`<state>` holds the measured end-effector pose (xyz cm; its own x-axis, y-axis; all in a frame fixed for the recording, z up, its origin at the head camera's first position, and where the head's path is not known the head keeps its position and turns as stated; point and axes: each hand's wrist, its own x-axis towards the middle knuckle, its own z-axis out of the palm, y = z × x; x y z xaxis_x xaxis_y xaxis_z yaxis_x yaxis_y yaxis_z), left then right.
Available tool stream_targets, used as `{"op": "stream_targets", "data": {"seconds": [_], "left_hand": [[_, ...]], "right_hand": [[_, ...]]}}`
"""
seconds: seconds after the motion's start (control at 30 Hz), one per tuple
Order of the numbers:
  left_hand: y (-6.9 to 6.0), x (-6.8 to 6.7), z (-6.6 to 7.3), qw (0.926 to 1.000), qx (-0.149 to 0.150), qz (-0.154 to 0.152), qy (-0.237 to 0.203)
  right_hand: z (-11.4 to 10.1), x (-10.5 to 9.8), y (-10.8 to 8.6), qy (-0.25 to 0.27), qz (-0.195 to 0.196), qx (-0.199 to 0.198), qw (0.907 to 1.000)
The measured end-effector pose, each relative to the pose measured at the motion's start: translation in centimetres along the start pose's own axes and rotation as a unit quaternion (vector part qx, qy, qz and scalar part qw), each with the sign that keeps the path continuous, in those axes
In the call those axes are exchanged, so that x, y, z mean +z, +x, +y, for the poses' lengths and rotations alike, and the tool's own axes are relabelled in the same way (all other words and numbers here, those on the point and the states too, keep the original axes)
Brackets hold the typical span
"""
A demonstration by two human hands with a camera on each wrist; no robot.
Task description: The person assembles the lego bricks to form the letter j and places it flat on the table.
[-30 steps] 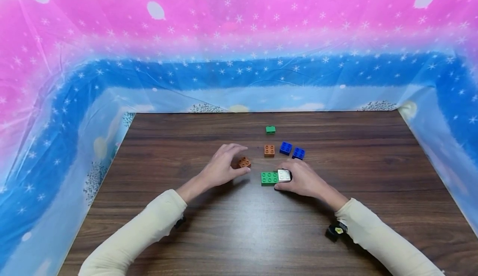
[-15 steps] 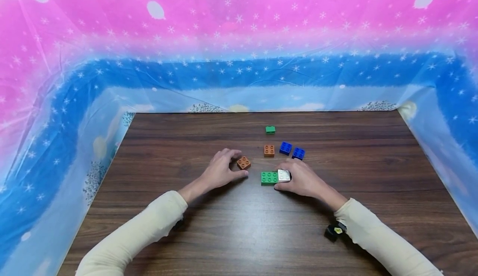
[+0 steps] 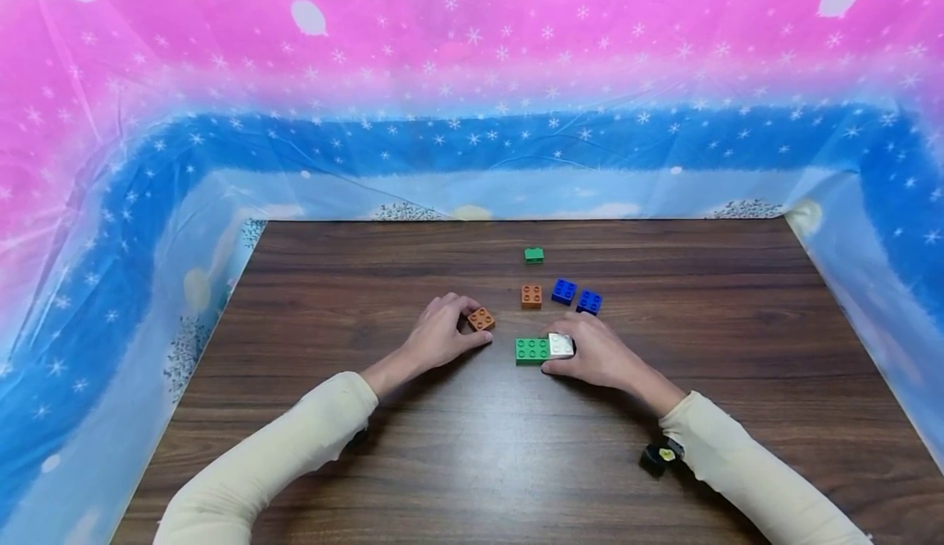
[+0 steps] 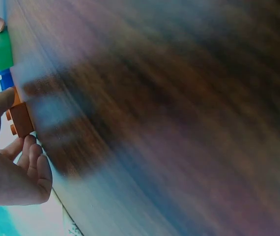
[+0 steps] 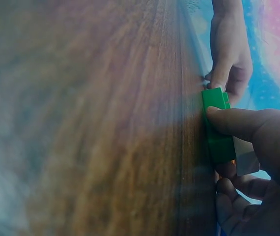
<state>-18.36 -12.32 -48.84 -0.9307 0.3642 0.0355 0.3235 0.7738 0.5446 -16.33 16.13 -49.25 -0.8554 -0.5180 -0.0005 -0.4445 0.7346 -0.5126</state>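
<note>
Left hand (image 3: 440,333): thumb and fingers around an orange square plastic brick (image 3: 481,319) on the bench (image 3: 472,463); grip firmness can't tell. Brick sits askew, so a corner pinch could spin it loose. Right hand (image 3: 590,348) pinches a long green plastic brick (image 3: 531,351) near its end, white square plastic brick (image 3: 560,346) apparently on top; uneven squeeze could shift the pair. Blue square plastic brick (image 3: 589,301) close behind knuckles, easily bumped.

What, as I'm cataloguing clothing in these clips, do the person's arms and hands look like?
The left sleeve and right sleeve are long and plain cream. A black piece with a yellowish mark sits under the right cuff; something dark under the left cuff is mostly hidden. The left hand and right hand wear no gloves.
</note>
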Motion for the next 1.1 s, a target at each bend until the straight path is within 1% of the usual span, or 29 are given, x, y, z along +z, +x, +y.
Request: {"op": "stream_targets", "data": {"seconds": [0.27, 0.53, 0.83, 1.03, 1.1], "left_hand": [[0.2, 0.0, -0.1, 0.9997, 0.025, 0.002, 0.001], [0.2, -0.3, 0.0, 0.9994, 0.028, -0.010, -0.015], [0.3, -0.7, 1.1, 0.9984, 0.042, -0.008, -0.037], [0.3, -1.0, 1.6, 0.9980, 0.048, -0.010, -0.040], [0.3, -1.1, 1.8, 0.9977, 0.055, -0.012, -0.039]], "right_hand": [[-0.1, 0.0, 0.0, 0.000, 0.000, 0.003, 1.0000], [0.0, 0.1, 0.0, 0.001, 0.001, 0.004, 1.0000], [0.1, 0.2, 0.0, 0.002, 0.002, 0.007, 1.0000], [0.3, 0.3, 0.0, 0.005, 0.005, 0.000, 1.0000], [0.3, 0.3, 0.1, 0.006, 0.006, -0.002, 1.0000]]}}
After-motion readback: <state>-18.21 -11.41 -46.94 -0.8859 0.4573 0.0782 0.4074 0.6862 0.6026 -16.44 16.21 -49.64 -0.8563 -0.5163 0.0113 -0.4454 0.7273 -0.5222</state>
